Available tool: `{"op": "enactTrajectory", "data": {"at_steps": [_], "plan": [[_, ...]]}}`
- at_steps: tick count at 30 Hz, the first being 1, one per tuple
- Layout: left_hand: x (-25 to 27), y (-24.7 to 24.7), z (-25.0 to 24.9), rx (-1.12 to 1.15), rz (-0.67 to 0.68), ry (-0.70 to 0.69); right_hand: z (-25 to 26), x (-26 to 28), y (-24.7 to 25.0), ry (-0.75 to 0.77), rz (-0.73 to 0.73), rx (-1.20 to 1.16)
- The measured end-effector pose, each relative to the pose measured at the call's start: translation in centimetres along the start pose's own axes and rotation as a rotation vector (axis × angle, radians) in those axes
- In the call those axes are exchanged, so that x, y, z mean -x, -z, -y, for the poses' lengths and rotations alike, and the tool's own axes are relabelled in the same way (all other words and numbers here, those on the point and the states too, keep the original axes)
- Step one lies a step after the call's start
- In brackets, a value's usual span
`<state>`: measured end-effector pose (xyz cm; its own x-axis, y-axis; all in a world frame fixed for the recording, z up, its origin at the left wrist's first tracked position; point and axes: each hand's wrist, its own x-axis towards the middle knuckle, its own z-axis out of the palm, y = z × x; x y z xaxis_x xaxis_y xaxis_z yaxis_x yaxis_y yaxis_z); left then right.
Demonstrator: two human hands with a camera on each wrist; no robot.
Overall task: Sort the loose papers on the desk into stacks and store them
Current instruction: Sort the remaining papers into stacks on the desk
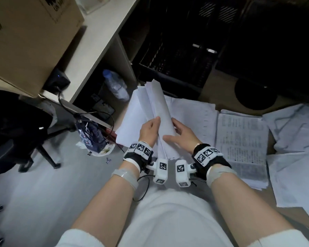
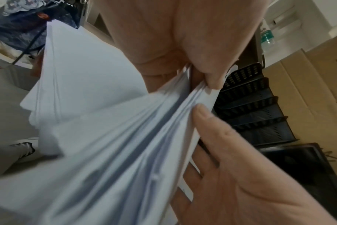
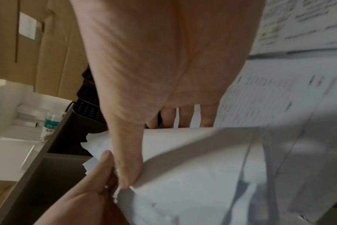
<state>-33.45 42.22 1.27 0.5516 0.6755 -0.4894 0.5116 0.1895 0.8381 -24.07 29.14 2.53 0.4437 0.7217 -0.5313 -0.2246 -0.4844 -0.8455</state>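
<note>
A bundle of white papers [image 1: 159, 106] is held up, bowed lengthwise, above the desk. My left hand [image 1: 150, 130] grips its left side, the thumb pinching the sheet edges [image 2: 212, 79]. My right hand [image 1: 181, 133] holds the right side, with the thumb [image 3: 129, 167] on the front and the fingers behind the sheets. In both wrist views the papers [image 2: 115, 137] [image 3: 202, 167] fan out between the two hands. More blank sheets [image 1: 130, 118] lie under the bundle on the desk.
Stacks of printed pages [image 1: 243, 139] and crumpled loose sheets [image 1: 296, 139] cover the desk at right. A black mesh tray rack [image 1: 177, 59] stands behind. To the left are a water bottle [image 1: 116, 86], a cardboard box [image 1: 25, 41], a bag [image 1: 91, 136] and an office chair [image 1: 16, 131].
</note>
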Motion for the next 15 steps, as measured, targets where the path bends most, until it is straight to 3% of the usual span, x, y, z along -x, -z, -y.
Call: {"op": "enactTrajectory", "data": {"at_steps": [7,15], "plan": [[2.9,-4.8,0.0,0.068,0.017,0.02,-1.3,4.0,3.7,0.023,0.047,0.115],[5.2,-8.1,-0.4,0.085,0.072,-0.059,-2.3,6.8,6.4,0.044,-0.035,0.067]]}}
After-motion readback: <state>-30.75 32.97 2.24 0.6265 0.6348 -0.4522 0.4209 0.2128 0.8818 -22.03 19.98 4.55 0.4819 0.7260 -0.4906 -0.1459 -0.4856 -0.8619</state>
